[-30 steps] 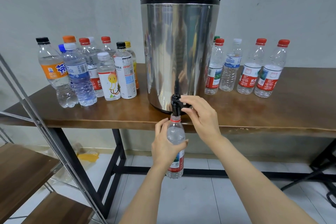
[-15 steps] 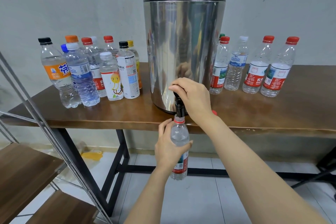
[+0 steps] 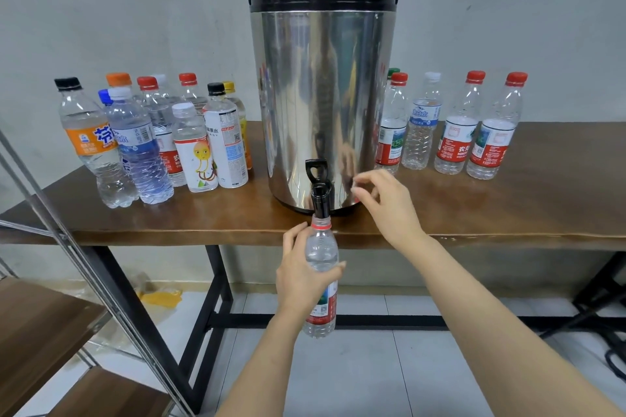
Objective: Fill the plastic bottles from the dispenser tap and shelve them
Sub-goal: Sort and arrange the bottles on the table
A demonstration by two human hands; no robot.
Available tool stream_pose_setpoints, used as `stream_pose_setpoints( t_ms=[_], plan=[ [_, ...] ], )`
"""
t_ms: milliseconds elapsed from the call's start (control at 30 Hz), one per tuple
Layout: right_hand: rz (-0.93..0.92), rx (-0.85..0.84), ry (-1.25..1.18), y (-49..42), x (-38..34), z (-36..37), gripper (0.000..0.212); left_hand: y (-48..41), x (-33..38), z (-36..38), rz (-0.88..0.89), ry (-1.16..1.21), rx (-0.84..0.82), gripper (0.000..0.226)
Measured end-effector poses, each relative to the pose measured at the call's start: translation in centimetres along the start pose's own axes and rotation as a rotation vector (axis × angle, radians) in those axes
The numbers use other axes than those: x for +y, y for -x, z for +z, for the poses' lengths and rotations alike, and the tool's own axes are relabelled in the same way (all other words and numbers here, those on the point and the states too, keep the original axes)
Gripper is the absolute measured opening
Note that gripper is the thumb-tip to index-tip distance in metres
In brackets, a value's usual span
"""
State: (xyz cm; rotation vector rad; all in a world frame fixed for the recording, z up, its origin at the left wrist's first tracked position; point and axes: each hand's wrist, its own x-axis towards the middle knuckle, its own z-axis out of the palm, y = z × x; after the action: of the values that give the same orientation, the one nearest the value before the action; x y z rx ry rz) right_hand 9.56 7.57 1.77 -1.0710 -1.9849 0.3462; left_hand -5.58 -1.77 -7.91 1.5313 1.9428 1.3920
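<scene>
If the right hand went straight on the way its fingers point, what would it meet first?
Most likely the raised black tap lever, just left of the right hand; the steel dispenser wall behind is close, so depth leaves doubt.

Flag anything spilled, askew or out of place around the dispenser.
No spill shows on the table or the floor. The one stray item is a crumpled yellow scrap lying on the floor under the table, near the wall.
</scene>
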Motion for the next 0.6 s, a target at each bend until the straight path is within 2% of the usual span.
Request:
stream_pose_setpoints(
  t_ms=[67, 167, 267, 333, 600],
  plan=[
    [0.107, -0.092, 0.191, 0.4, 1.4, 0.1, 0.031, 0.1, 0.1, -0.1, -0.001, 0.000, -0.003, 0.078],
    [0.233, -0.275, 0.291, 1.0, 2.5, 0.4, 0.043, 0.5, 0.4, -0.1, -0.005, 0.001, -0.009, 0.077],
    [0.181, -0.381, 0.384, 1.6, 3.1, 0.6, 0.041, 1.2, 0.7, 0.0, -0.015, -0.020, -0.016, 0.075],
    [0.135, -0.393, 0.426, 1.9, 3.3, 0.6, 0.038, 1.7, 0.7, 0.1, -0.022, -0.036, -0.019, 0.073],
    [0.097, -0.377, 0.329, 3.3, 2.6, -0.2, 0.034, 3.8, 0.8, -0.4, -0.049, -0.045, 0.000, 0.072]
  ],
)
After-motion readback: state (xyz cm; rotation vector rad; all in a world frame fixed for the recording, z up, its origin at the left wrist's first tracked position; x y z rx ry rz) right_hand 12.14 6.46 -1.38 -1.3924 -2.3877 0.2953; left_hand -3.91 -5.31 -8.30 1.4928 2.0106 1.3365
